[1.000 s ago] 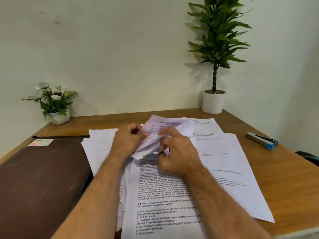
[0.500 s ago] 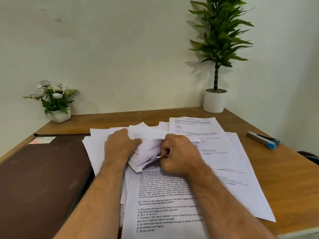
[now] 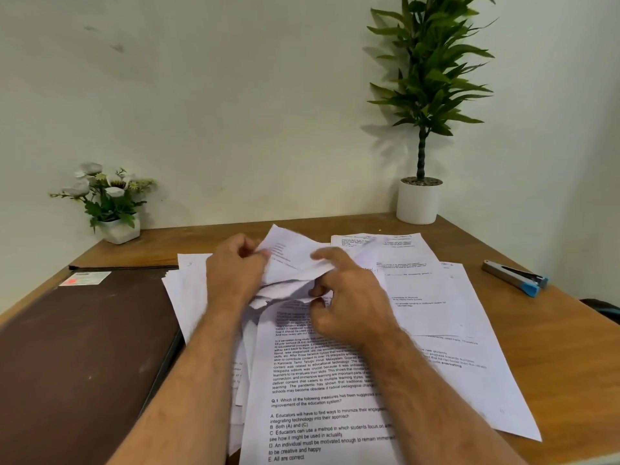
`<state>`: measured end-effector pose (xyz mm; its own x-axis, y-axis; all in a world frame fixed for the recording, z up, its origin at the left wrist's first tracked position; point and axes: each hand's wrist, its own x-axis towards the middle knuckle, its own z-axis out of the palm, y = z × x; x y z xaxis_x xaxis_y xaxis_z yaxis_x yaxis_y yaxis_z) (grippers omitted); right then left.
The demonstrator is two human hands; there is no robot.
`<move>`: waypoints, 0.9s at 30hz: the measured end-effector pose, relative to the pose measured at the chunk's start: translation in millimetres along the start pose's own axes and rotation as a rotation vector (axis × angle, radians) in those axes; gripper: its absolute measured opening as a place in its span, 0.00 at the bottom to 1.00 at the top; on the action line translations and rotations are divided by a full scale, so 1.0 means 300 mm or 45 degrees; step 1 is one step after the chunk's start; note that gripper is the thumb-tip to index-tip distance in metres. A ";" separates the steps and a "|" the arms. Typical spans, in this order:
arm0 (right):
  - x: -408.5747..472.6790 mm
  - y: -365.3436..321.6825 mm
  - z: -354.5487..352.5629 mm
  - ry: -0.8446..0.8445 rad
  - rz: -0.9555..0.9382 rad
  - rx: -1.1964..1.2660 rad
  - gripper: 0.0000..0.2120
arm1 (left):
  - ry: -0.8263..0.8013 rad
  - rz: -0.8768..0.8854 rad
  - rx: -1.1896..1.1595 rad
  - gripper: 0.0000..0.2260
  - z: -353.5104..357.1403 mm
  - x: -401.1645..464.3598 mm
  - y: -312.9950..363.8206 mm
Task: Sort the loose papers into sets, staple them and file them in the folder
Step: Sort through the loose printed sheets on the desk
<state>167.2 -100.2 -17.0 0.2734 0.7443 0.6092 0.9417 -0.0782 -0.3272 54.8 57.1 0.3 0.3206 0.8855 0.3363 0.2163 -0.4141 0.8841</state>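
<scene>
Lying spread across the middle of the counter (image 3: 553,357), the loose papers (image 3: 436,297) overlap in an untidy fan, and one crumpled sheet (image 3: 295,260) is lifted above them between both hands. The left hand (image 3: 235,273) has its fingers curled around the sheet's left edge, thumb pressed against the paper. The right hand (image 3: 349,297) pinches the sheet's lower right part, its forefinger stretched along the top of the fold and its other fingers tucked under. Both forearms reach in from the near edge, crossing a printed page (image 3: 318,397) that lies nearest the camera. Left of the papers, touching their edge, lies a closed brown folder (image 3: 84,347). A stapler (image 3: 516,276) with a blue tip rests well apart at the right. A small flower pot (image 3: 117,226) and a tall potted plant (image 3: 419,199) stand against the wall.
</scene>
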 end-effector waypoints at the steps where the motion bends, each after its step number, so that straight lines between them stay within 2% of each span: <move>1: 0.003 0.001 0.001 0.038 0.006 -0.004 0.03 | -0.134 0.047 -0.126 0.08 -0.004 -0.002 0.013; 3: 0.007 0.005 0.003 0.066 -0.021 0.003 0.03 | -0.402 0.138 -0.244 0.08 -0.014 -0.021 0.048; 5: 0.008 0.008 0.002 0.026 -0.066 0.008 0.03 | -0.622 0.163 -0.230 0.08 -0.022 -0.039 0.059; 7: 0.008 0.005 -0.004 -0.023 -0.080 0.002 0.03 | -0.755 0.150 -0.164 0.06 -0.029 -0.042 0.052; 9: 0.006 0.003 -0.008 -0.051 -0.068 -0.009 0.06 | -0.791 0.058 -0.192 0.10 -0.039 -0.031 0.048; 12: 0.004 0.002 -0.008 -0.101 -0.042 -0.029 0.06 | -0.643 -0.090 -0.128 0.14 -0.047 -0.021 0.052; 13: 0.004 0.001 -0.009 -0.117 -0.036 -0.040 0.06 | -0.551 -0.116 -0.053 0.13 -0.046 -0.016 0.045; 15: 0.001 0.000 -0.012 -0.140 -0.040 -0.045 0.07 | -0.367 -0.149 0.145 0.01 -0.045 -0.004 0.019; 17: 0.000 0.000 -0.013 -0.159 -0.049 -0.046 0.07 | -0.209 -0.176 0.238 0.07 -0.038 -0.004 -0.001; 20: 0.000 -0.004 -0.013 -0.173 -0.033 -0.044 0.08 | 0.000 -0.179 0.114 0.14 -0.042 -0.008 0.007; 23: 0.002 -0.007 -0.008 -0.136 -0.028 -0.043 0.08 | 0.037 -0.176 0.069 0.18 -0.045 -0.004 0.009; 26: 0.000 -0.008 -0.003 -0.089 -0.031 -0.034 0.07 | -0.041 -0.079 0.128 0.08 -0.043 0.004 0.018; 27: 0.000 -0.009 -0.004 -0.058 -0.041 -0.038 0.06 | -0.059 -0.037 0.121 0.08 -0.042 0.000 0.028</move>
<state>165.0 -100.7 -15.3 0.2346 0.7763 0.5851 0.9554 -0.0730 -0.2862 45.0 56.3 11.8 0.3550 0.8876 0.2935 0.3119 -0.4084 0.8579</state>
